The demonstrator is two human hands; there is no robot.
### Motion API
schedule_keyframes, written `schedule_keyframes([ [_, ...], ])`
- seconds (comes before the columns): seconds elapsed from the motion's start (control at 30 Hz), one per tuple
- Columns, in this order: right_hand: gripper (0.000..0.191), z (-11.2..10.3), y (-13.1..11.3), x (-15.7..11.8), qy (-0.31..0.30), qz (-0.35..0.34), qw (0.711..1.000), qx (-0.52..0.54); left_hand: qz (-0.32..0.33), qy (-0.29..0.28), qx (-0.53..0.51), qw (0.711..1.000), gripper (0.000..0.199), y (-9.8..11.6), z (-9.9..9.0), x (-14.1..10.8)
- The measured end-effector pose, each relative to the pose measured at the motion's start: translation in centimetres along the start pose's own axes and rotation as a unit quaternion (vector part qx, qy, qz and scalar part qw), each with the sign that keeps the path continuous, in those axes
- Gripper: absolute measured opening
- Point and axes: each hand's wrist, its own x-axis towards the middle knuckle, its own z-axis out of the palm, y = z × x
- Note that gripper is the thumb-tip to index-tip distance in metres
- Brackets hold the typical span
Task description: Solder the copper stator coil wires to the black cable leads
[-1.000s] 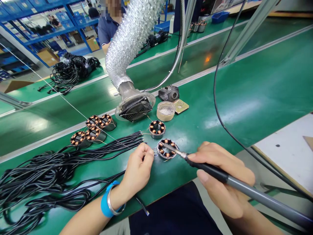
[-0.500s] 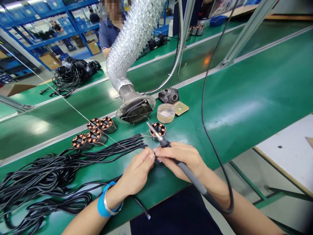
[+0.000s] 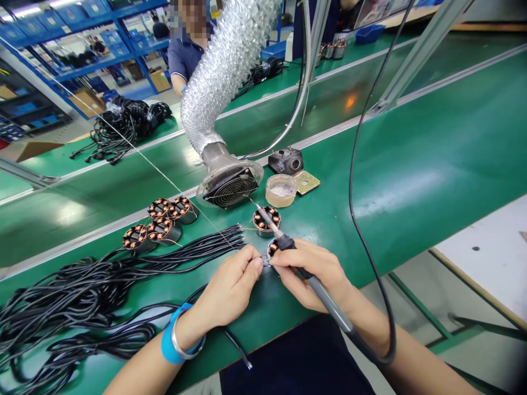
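My left hand (image 3: 233,288) is closed, its thumb and forefinger pinching thin wires (image 3: 265,260). My right hand (image 3: 315,271) grips a soldering iron (image 3: 329,304) whose tip points up and away. Its fingertips also meet the wires, close to the left fingertips. Partly hidden behind the right fingers is a copper-wound motor stator (image 3: 272,248). Another stator (image 3: 267,221) stands just beyond, below the iron's tip in view. A thin pale strand (image 3: 164,174) runs from the upper left down toward my left hand. What the fingertips cover cannot be made out.
Left of my hands lie black cables (image 3: 82,296) with stripped ends and several stators (image 3: 162,227). Ahead are a fume extractor hood (image 3: 230,184), a round pot (image 3: 281,190) and an iron stand (image 3: 285,161). The iron's cord (image 3: 358,219) loops at right. A person (image 3: 187,55) is across the bench.
My fingertips have moved slightly apart, showing wires between them. The right hand and iron have shifted a little right, and the stator behind the fingers now shows.
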Motion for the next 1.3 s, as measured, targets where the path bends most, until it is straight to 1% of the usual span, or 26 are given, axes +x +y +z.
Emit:
schedule_keyframes([
  [0.1, 0.029, 0.3, -0.1, -0.1, -0.004, -0.007, 1.0, -0.002, -0.019, -0.017, -0.085, 0.996, 0.037, -0.7, 0.2, 0.1],
  [0.17, 0.03, 0.5, -0.2, -0.1, 0.0, -0.016, 1.0, -0.006, -0.036, -0.032, -0.143, 0.989, 0.038, -1.0, 0.4, 0.3],
  [0.23, 0.032, 0.6, -0.3, -0.1, 0.006, -0.027, 1.0, -0.006, -0.058, -0.054, -0.204, 0.976, 0.039, -1.0, 0.7, 0.4],
  [0.3, 0.032, 0.6, -0.5, 0.0, 0.011, -0.035, 0.999, -0.006, -0.088, -0.073, -0.266, 0.957, 0.037, -0.9, 0.9, 0.7],
  [0.37, 0.031, 0.6, -0.8, 0.2, 0.01, -0.027, 1.0, -0.012, -0.113, -0.075, -0.31, 0.941, 0.034, -0.6, 1.1, 0.8],
  [0.4, 0.03, 0.6, -1.0, 0.3, 0.008, -0.017, 1.0, -0.017, -0.118, -0.069, -0.32, 0.938, 0.032, -0.6, 1.1, 0.9],
  [0.43, 0.029, 0.6, -1.2, 0.4, 0.006, -0.007, 1.0, -0.023, -0.116, -0.059, -0.319, 0.939, 0.031, -0.5, 1.2, 0.9],
  [0.5, 0.028, 0.6, -1.4, 0.4, 0.005, 0.01, 0.999, -0.034, -0.095, -0.034, -0.295, 0.95, 0.03, -0.5, 1.3, 0.8],
  [0.6, 0.027, 0.5, -1.6, -0.2, 0.026, 0.022, 0.998, -0.045, -0.069, 0.007, -0.246, 0.967, 0.029, -0.7, 1.7, 0.6],
  [0.67, 0.027, 0.2, -1.5, -0.9, 0.038, 0.039, 0.997, -0.047, -0.069, 0.027, -0.231, 0.97, 0.03, -0.9, 2.0, 0.5],
  [0.77, 0.033, -0.4, -1.1, -2.1, 0.033, 0.067, 0.997, -0.029, -0.077, 0.038, -0.233, 0.969, 0.029, -1.1, 2.4, 0.4],
  [0.87, 0.036, -0.4, -0.4, -2.6, 0.03, 0.053, 0.998, -0.003, -0.083, 0.039, -0.245, 0.965, 0.029, -1.1, 2.5, 0.4],
  [0.97, 0.035, 0.5, 0.5, -2.5, 0.056, 0.046, 0.997, -0.009, -0.089, 0.05, -0.249, 0.963, 0.03, -1.1, 2.6, 0.5],
  [1.07, 0.035, 1.5, 1.2, -2.2, 0.08, 0.045, 0.995, -0.025, -0.094, 0.078, -0.242, 0.963, 0.029, -1.2, 2.8, 0.7],
  [1.17, 0.036, 1.8, 1.3, -2.1, 0.083, 0.033, 0.995, -0.035, -0.094, 0.099, -0.221, 0.966, 0.028, -1.4, 3.0, 0.8],
  [1.3, 0.037, 1.4, 0.9, -2.1, 0.077, 0.03, 0.996, -0.032, -0.087, 0.111, -0.169, 0.975, 0.027, -1.3, 3.1, 0.7],
])
